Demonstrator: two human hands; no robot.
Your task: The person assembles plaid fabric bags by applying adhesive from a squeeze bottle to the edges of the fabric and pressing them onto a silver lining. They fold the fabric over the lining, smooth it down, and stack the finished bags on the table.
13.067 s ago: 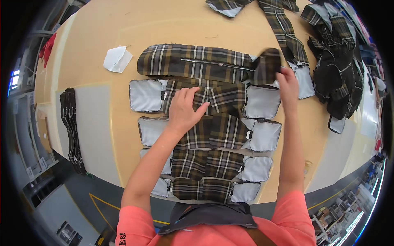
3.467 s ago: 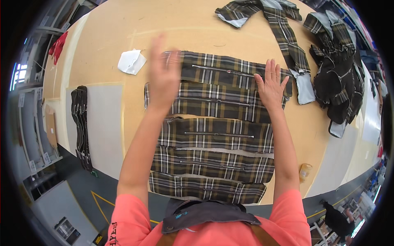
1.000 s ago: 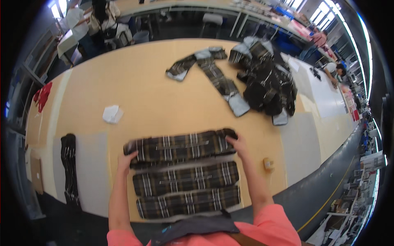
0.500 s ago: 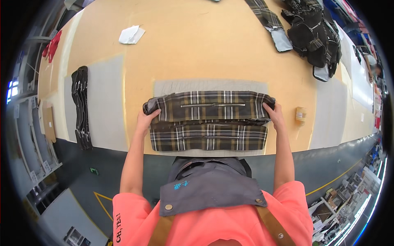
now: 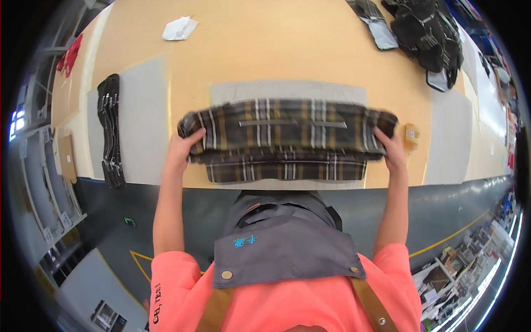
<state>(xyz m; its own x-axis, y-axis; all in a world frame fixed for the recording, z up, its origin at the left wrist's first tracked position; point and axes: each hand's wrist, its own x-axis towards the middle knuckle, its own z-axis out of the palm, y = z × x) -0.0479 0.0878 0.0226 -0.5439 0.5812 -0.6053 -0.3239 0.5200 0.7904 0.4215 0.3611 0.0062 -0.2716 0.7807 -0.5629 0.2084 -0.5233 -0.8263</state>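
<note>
A bundle of dark plaid fabric panels (image 5: 276, 138), striped in white and mustard, stretches between my two hands in the middle. A narrow slit with a pale line runs across its top face. My left hand (image 5: 181, 148) is closed round its left end, thumb on top. At the opposite end my right hand (image 5: 391, 148) grips the fabric the same way. The bundle seems raised off the table and is slightly blurred. More plaid panels (image 5: 287, 172) lie flat beneath it along the near table edge, partly covered by it.
The tan table (image 5: 249, 50) has a grey mat (image 5: 287, 90) under the work. A dark folded strip stack (image 5: 110, 130) lies left, a white scrap (image 5: 180, 29) at the back. A dark fabric pile (image 5: 423, 39) sits far right, and a yellowish tape roll (image 5: 411, 135) stands near my right hand.
Both hands have moved apart and the plaid bundle looks larger, as if lifted closer to me. It covers more of the panels below. The whole view has shifted slightly.
</note>
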